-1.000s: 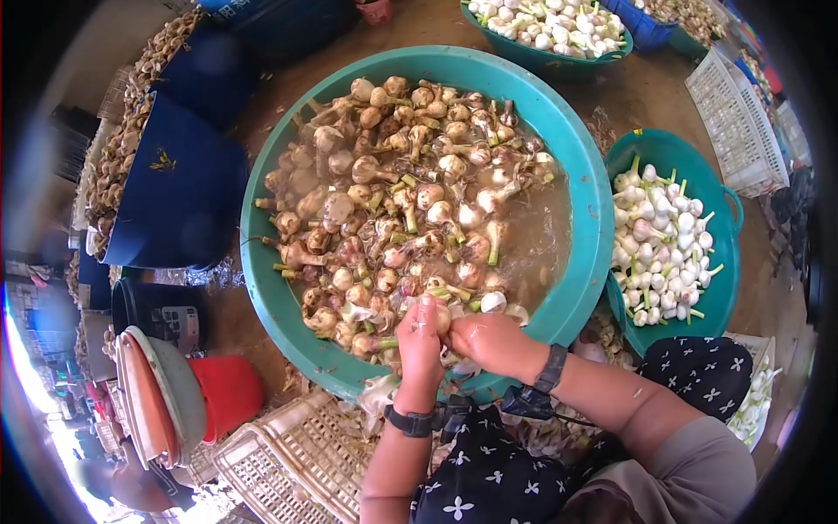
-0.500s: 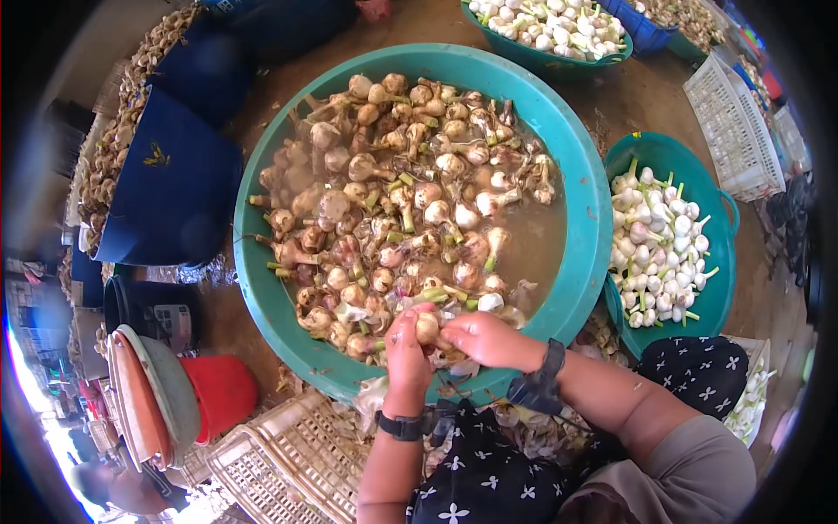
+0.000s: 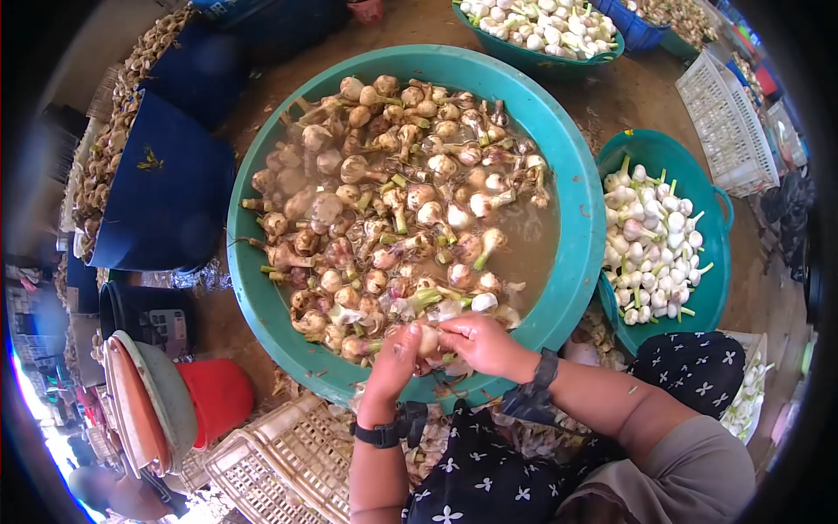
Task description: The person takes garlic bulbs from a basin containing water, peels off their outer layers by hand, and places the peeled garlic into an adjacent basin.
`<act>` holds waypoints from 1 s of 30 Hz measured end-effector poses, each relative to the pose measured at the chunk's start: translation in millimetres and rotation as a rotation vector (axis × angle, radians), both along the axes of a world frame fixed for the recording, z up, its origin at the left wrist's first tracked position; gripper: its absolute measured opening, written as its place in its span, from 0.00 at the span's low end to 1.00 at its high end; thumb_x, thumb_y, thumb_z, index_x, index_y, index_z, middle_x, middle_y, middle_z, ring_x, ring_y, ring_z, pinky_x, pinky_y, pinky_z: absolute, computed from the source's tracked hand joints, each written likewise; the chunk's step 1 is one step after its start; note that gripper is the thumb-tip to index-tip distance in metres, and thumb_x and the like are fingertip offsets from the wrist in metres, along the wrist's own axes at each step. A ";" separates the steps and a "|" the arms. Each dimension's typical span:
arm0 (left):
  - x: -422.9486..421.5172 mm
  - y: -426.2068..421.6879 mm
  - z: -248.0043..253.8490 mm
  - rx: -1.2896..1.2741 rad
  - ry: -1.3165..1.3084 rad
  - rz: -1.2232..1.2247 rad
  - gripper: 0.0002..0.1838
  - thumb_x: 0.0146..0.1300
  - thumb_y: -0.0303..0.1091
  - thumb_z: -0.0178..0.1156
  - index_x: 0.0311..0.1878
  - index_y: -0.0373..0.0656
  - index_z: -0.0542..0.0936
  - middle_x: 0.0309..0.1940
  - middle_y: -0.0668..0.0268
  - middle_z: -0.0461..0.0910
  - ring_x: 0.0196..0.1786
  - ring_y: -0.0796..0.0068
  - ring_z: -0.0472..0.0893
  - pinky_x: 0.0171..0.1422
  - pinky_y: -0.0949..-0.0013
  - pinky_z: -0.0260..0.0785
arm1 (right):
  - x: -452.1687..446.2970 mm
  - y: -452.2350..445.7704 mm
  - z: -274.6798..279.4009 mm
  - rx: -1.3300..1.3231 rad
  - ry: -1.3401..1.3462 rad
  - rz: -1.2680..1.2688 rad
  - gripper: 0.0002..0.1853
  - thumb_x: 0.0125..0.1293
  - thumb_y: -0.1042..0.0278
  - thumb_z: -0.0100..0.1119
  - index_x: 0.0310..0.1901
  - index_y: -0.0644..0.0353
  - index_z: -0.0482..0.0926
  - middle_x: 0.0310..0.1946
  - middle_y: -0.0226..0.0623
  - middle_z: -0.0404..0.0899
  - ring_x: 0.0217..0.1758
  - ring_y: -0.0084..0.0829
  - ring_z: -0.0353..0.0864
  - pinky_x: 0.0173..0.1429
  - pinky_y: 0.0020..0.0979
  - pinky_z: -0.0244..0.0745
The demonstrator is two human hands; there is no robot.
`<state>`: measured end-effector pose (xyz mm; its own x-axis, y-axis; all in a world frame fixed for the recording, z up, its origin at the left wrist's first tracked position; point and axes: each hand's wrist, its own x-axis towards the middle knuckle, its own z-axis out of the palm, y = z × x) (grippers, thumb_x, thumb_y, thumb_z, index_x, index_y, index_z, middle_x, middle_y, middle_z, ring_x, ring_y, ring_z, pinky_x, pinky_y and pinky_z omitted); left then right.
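Note:
Over the near rim of a big round green tub (image 3: 580,218), my left hand (image 3: 397,360) is closed around a garlic bulb (image 3: 428,341). My right hand (image 3: 478,342) pinches at the same bulb from the right, its fingertips against it; part of the bulb is hidden by the fingers. Muddy water fills the tub, and many brown, soil-stained garlic bulbs (image 3: 353,168) with cut stems float and lie in it. Pale loose peelings show just beyond my hands.
To the right, a green basket (image 3: 717,236) holds cleaned white garlic (image 3: 655,253); another such basket (image 3: 524,52) stands at the back. Blue bins (image 3: 161,192) are at left, with a red bucket (image 3: 220,397) and a cream plastic crate (image 3: 271,467) nearer. A white crate (image 3: 729,122) stands far right.
My right hand has shifted slightly left, closer to my left hand at the bulb. The whole view has shifted a little, so the tub and baskets appear slightly further left.

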<state>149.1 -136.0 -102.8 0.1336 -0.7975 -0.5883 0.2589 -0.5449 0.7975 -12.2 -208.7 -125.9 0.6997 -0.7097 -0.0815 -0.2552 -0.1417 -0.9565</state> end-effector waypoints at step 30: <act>-48.7 -19.6 67.3 -0.653 0.311 0.118 0.47 0.45 0.53 0.68 0.65 0.43 0.57 0.61 0.54 0.63 0.58 0.56 0.71 0.56 0.63 0.66 | -60.6 -71.2 -16.4 -0.022 0.140 -0.588 0.10 0.58 0.79 0.46 0.41 0.62 0.76 0.31 0.44 0.79 0.32 0.35 0.77 0.40 0.30 0.71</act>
<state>100.4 -155.6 -35.5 0.1444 -0.9893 -0.0224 0.5535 0.0620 0.8305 -72.9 -279.9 -142.4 0.1735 -0.9768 -0.1256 -0.4204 0.0419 -0.9064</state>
